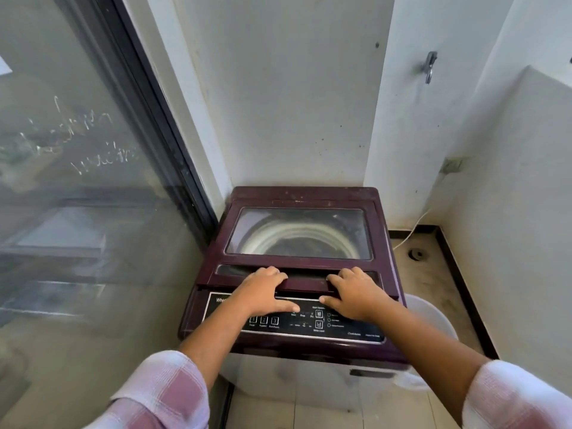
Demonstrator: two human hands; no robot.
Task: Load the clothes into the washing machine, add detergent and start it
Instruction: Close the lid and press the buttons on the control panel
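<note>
A maroon top-loading washing machine (297,196) stands in a corner. Its lid (216,243), with a glass window, lies down flat, and the drum shows dimly through the glass. My left hand (263,289) grips the lid's front edge, fingers hooked into the handle recess and thumb lying over the black control panel (337,328). My right hand (356,292) grips the same edge further right in the same way. No clothes or detergent are in view.
A glass sliding door with a dark frame (161,125) closes off the left side. White walls stand behind and to the right. A white tub (433,317) sits behind the machine's right side. A white cable (411,230) and a floor drain (418,253) lie at right.
</note>
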